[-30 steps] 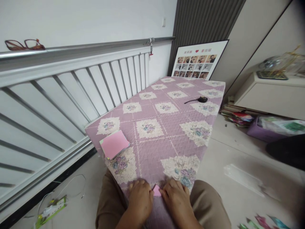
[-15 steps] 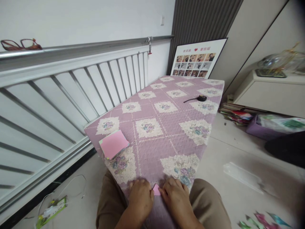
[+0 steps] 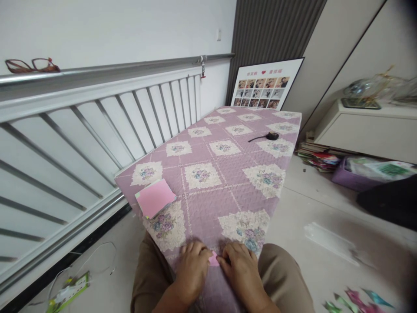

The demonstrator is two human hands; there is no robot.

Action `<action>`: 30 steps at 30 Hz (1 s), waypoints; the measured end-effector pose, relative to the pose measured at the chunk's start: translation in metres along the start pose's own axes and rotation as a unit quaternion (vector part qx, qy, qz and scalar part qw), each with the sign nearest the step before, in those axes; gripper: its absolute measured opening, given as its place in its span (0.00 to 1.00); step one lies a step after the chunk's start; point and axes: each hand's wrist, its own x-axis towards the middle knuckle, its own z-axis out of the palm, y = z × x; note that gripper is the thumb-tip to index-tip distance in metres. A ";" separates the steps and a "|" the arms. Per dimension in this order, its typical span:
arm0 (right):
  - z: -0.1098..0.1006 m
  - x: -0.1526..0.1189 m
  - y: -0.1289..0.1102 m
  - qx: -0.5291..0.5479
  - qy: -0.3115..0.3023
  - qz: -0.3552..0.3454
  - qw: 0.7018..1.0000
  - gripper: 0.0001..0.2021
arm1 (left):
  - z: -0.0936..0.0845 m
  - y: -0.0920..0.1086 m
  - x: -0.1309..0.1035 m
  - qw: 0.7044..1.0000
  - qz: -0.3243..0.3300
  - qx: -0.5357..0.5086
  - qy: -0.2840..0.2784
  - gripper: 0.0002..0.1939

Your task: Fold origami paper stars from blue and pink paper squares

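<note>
A small folded piece of pink paper (image 3: 213, 260) lies on the near end of the cloth-covered table, between my two hands. My left hand (image 3: 193, 264) is closed, its thumb and forefinger pressed on the paper's left side and covering part of it. On the other side, my right hand (image 3: 240, 266) is closed too, with its thumb tip against the paper's right edge. Farther left on the table sits a stack of coloured paper (image 3: 155, 198) with a pink sheet on top.
The purple floral tablecloth (image 3: 205, 208) spreads toward the wall. A small black round object with a strap (image 3: 272, 136) rests on it. A white radiator (image 3: 107, 143) runs along the left. On the floor are a power strip (image 3: 70, 291) and several folded paper pieces (image 3: 353, 300).
My left fingers have shifted slightly over the pink paper, hiding more of its upper left side. My right hand has barely moved. The whole view has tilted slightly.
</note>
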 end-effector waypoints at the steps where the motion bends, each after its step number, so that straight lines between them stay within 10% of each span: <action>1: -0.001 0.000 0.000 0.004 0.003 0.002 1.000 0.08 | 0.002 -0.001 0.000 1.000 0.025 0.008 0.006 0.11; 11: 0.004 -0.006 0.002 0.029 0.023 0.010 0.999 0.05 | 0.016 -0.009 -0.002 0.992 0.098 0.068 0.037 0.13; 21: 0.004 -0.035 -0.002 -0.070 0.094 -0.197 0.973 0.14 | 0.014 -0.012 -0.001 0.994 0.096 0.051 0.013 0.14; 30: 0.020 -0.044 0.002 -0.148 0.083 -0.222 0.960 0.19 | 0.006 -0.011 -0.002 1.000 0.021 0.013 0.006 0.13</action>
